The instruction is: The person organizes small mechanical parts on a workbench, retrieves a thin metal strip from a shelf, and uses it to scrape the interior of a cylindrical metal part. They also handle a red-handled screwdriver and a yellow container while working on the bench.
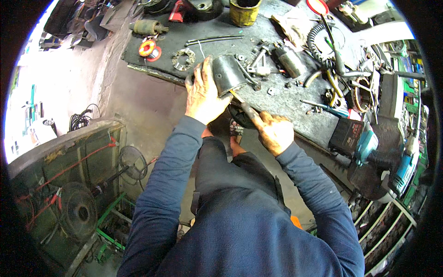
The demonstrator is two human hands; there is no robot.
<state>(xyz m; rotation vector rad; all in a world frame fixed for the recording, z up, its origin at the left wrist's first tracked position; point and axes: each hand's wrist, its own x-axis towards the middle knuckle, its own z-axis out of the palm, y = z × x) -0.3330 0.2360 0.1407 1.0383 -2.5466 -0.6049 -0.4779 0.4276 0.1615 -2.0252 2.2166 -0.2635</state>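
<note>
Housing: a dark grey metal motor housing [229, 74] sits tilted at the near edge of the workbench [286, 99], open end facing right and toward the person.
Left hand: the left hand [203, 93] lies over the left side of the housing, back of hand up; the fingers [197, 74] are spread and curled around its wall, clamped on it.
Left arm: blue sleeve, forearm comes up from the lower edge and bends at the wrist toward the bench.
Tool: a thin tool with a yellowish shaft [238, 98] runs from the right hand up-left to the lower rim of the housing; its tip touches the rim, just beside the left thumb.
Right hand: the right hand [273, 130] sits near and right of the housing, apart from it; fingers closed together around the tool's handle.
Right arm: blue sleeve, forearm angled in from the lower right.
Below the hands: a dark round part [240, 116] sits under the tool; detail not clear.
Bench, far side: solder spool [147, 48], toothed ring [184, 59], yellow can [244, 12], cylindrical motor [290, 62], coiled cable [315, 40].
Bench, right: black battery pack [347, 135], vise [378, 161].
</note>
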